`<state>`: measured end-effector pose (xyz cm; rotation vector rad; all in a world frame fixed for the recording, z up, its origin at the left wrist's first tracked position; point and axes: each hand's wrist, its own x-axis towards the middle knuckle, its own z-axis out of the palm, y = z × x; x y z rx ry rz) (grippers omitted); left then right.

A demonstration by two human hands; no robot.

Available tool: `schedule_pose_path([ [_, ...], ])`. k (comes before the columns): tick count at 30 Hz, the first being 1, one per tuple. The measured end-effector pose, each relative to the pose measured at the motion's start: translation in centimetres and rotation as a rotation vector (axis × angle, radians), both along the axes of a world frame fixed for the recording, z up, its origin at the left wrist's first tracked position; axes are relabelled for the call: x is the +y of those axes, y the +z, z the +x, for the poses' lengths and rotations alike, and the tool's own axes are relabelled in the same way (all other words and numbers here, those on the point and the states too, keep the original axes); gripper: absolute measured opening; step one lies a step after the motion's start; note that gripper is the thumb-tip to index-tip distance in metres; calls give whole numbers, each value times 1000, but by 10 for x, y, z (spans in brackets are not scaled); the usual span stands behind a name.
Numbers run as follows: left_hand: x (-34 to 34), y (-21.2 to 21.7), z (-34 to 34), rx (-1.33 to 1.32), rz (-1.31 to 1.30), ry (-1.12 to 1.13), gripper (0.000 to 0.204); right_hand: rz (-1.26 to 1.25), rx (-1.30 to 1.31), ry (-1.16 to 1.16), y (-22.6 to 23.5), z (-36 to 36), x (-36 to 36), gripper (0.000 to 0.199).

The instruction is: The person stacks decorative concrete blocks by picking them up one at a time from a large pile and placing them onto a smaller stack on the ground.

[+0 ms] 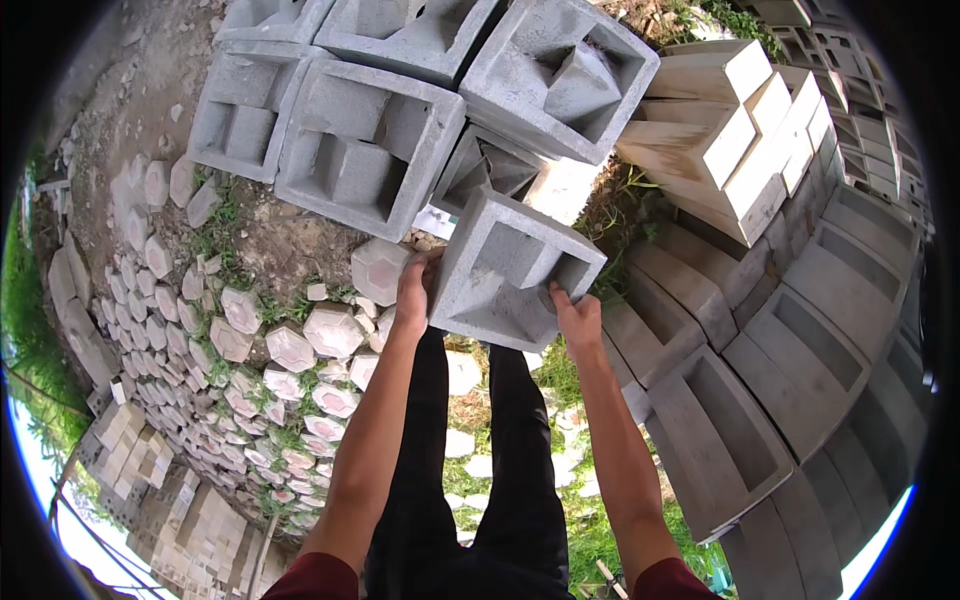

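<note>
A grey concrete ventilation block (480,312), square and hollow with slanted inner fins, is held between my two hands in front of my legs. My left hand (414,285) grips its left side, with the fingers partly hidden behind the block. On the right side my right hand (576,318) clasps the rim, its thumb reaching over the edge. Just beyond the held block stand several similar blocks in rows, among them a large one (288,190) at the left and a tilted one (478,85) at the right.
Stacked pale blocks (735,170) rise at the far right. Rows of grey hollow blocks (705,500) line my right side. Hexagonal pavers (333,330) lie unevenly over dirt and grass to my left. More stacked blocks (185,525) stand at the lower left.
</note>
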<state>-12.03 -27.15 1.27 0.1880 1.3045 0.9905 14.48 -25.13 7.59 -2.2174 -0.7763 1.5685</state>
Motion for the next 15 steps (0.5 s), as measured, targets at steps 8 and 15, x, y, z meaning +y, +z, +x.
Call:
schedule_pose_path([
  [8, 19, -18, 49, -830, -103, 635, 47, 220, -68, -5, -67, -7, 22, 46],
  [15, 73, -50, 44, -801, -42, 538, 45, 241, -250, 85, -123, -27, 61, 56],
])
